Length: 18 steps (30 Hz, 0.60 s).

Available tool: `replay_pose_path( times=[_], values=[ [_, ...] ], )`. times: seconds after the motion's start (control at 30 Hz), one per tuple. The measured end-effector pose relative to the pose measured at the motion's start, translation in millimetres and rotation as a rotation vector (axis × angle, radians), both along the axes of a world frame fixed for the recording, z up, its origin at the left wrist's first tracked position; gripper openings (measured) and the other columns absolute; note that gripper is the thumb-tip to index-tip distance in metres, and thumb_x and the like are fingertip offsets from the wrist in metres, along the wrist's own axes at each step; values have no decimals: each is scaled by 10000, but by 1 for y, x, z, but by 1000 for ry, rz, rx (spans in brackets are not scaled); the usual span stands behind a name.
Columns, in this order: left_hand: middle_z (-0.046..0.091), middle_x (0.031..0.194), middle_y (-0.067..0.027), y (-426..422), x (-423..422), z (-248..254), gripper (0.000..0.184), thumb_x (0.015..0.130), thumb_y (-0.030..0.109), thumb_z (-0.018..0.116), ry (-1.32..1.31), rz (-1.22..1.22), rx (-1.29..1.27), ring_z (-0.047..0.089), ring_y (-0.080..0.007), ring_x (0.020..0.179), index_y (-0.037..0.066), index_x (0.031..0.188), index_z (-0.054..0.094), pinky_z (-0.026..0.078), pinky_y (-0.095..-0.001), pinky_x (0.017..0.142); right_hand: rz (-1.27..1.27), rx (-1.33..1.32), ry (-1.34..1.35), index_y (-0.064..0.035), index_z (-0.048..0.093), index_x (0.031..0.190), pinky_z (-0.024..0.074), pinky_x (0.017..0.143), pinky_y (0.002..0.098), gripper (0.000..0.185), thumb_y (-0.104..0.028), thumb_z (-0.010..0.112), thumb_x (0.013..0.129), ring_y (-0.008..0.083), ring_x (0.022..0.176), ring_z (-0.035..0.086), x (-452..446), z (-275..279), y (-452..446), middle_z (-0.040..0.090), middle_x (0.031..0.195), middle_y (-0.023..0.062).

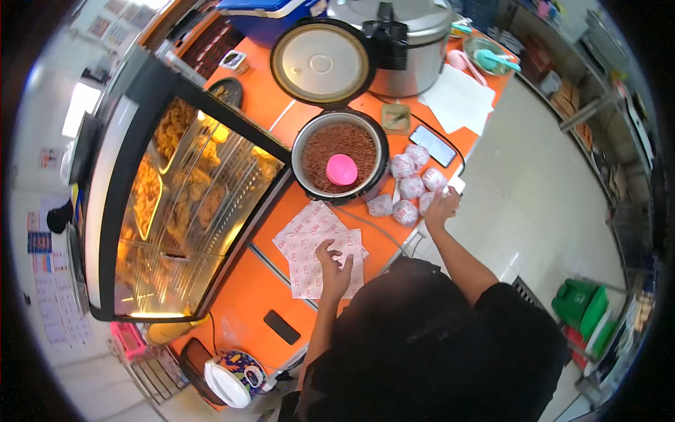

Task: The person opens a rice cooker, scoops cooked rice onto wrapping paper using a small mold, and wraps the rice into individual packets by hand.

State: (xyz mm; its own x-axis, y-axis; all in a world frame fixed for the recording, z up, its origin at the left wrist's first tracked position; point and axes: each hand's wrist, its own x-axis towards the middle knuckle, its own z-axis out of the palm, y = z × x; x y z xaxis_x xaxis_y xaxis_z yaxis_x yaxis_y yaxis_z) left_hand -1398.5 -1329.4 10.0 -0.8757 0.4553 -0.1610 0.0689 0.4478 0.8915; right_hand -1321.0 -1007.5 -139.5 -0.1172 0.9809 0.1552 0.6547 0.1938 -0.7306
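Observation:
My left hand (333, 269) hovers over printed wrapping paper sheets (306, 271), fingers curled but apart, with nothing in it. At the table's right edge my right hand (441, 208) is curled against a paper-wrapped ball (426, 202), which it partly hides. Several more wrapped balls (406, 212) lie in a group beside it. Just beyond the right fingertips is a small white block (456, 184). Above the paper stands an open cooker (298, 163) full of reddish-brown rice (323, 144), with a pink cup-shaped scoop (342, 169) resting on the rice.
On the left stands a glass display case (190, 211) with fried food. A lit phone (432, 145) lies beyond the balls; a dark phone (282, 327) lies nearer. A large metal pot (422, 63) stands at the back of the orange table (239, 302). Cables cross the right edge.

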Motion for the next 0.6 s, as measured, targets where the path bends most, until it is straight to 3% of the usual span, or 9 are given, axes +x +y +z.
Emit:
replay_pose_path(
  times=[0.03, 0.07, 0.17, 0.23, 0.3, 0.37, 0.47, 0.57, 0.6],
  values=[
    [387, 1387, -117, -3, -3, 1, 656, 885, 39, 740, 15, 23, 9, 565, -205, 1046, 69, 1428, 374, 499, -344, 786, 23, 31, 57, -28, 480, 1386, 313, 1036, 591, 564, -443, 534, 1008, 402, 1241, 445, -1, 12, 3, 495, 1336, 201],
    [390, 1386, -117, -8, -5, 1, 651, 887, 39, 738, 29, 45, 17, 568, -204, 1046, 72, 1427, 377, 499, -342, 784, 141, 159, 124, -16, 503, 1313, 349, 1006, 570, 448, -326, 604, 1006, 365, 1222, 473, -4, 41, 5, 494, 1286, 197],
    [407, 1386, -120, -18, -11, -3, 624, 895, 38, 729, 44, 118, 9, 579, -204, 1039, 82, 1420, 394, 499, -334, 780, 662, 354, 402, -21, 584, 1183, 428, 935, 468, 260, -161, 653, 975, 331, 1104, 547, -56, 155, 6, 553, 1137, 168],
    [430, 1384, -116, -23, -10, -4, 597, 901, 42, 723, 24, 140, 2, 586, -202, 1035, 84, 1409, 411, 498, -330, 780, 1055, 254, 411, -25, 630, 1064, 486, 851, 410, 153, -32, 677, 919, 309, 993, 611, -107, 204, 5, 602, 1033, 145],
    [461, 1379, -106, -18, -10, -6, 565, 909, 52, 719, -9, 146, 17, 592, -199, 1033, 84, 1393, 430, 497, -327, 782, 1388, 458, 324, -35, 651, 1031, 518, 834, 434, 142, -48, 673, 891, 302, 974, 640, -173, 241, -3, 646, 1008, 124],
    [495, 1363, -98, -13, -9, -5, 521, 922, 62, 708, -26, 112, 45, 604, -194, 1025, 79, 1377, 454, 498, -330, 789, 1612, 560, 30, -39, 679, 1071, 545, 845, 476, 223, -53, 666, 849, 332, 1016, 649, -230, 224, -11, 690, 1066, 136],
    [531, 1340, -90, -1, -9, 3, 460, 938, 74, 693, -54, 72, 74, 623, -191, 1023, 74, 1351, 489, 502, -339, 802, 1897, 560, -614, -60, 700, 1121, 564, 843, 487, 298, -49, 657, 826, 353, 1029, 668, -280, 181, -18, 714, 1070, 155],
    [575, 1296, -94, -3, -11, 22, 401, 950, 80, 680, -47, 75, 82, 647, -201, 1025, 77, 1321, 526, 509, -337, 817, 2049, 506, -969, -76, 722, 1198, 570, 824, 514, 438, -37, 713, 762, 367, 973, 702, -289, 193, -21, 724, 1010, 171],
    [583, 1287, -93, -6, -11, 25, 397, 951, 82, 681, -54, 87, 82, 648, -203, 1029, 78, 1317, 529, 511, -337, 816, 2081, 416, -944, -70, 709, 1183, 566, 831, 511, 422, -52, 716, 762, 377, 974, 701, -287, 203, -18, 722, 1010, 182]
  ],
)
